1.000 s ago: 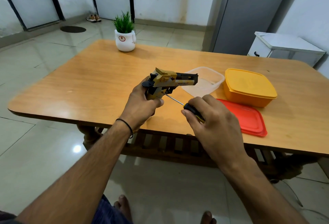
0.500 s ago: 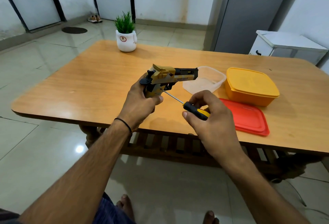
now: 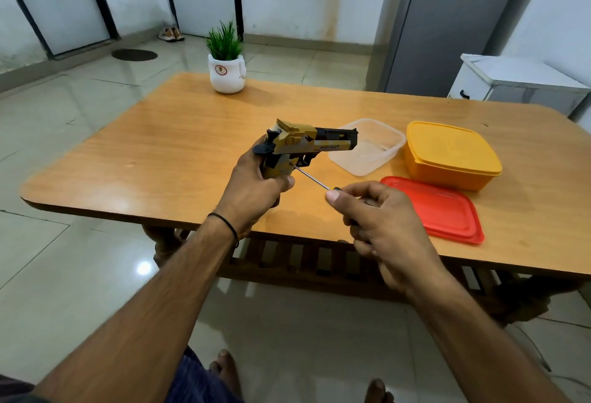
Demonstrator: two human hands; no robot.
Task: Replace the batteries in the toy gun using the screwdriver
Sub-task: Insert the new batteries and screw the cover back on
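The left hand [image 3: 256, 185] gripped the blocky tan-and-black plastic toy gun [image 3: 303, 146] by its handle, above the glossy wooden worktop [image 3: 160, 153]. At the gun's 4 o'clock, the right hand [image 3: 383, 226] pinched the screwdriver [image 3: 311, 178], whose thin steel shaft touched the handle.

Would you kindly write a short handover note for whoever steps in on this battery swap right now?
Left hand: grips the toy gun by its handle above the table, barrel pointing right.
Right hand: holds the screwdriver by its handle, with the tip against the gun's grip just under the trigger.
Nearby: an open clear tub, a closed yellow box and a red lid lying flat.
Done: tool set on the grip; whether the screw is loose cannot be told.
Left: open the battery cover, swap the batteries, screw it shut. No batteries are in view.
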